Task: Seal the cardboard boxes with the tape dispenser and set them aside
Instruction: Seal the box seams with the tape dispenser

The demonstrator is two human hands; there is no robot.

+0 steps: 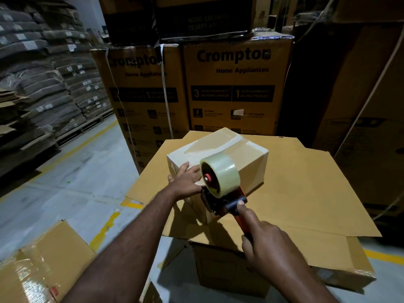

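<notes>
Left hand (185,180) lay flat on box (220,149), fingers straight; right hand (269,248) gripped tape dispenser (219,182) handle at box's near edge.

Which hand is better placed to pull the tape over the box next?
Right. The right hand grips the dispenser by its handle, held at the near edge of the box. The left hand lies flat on the box and steadies it.

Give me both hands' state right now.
Left hand: open, flat on the small box.
Right hand: closed around the tape dispenser handle.
</notes>
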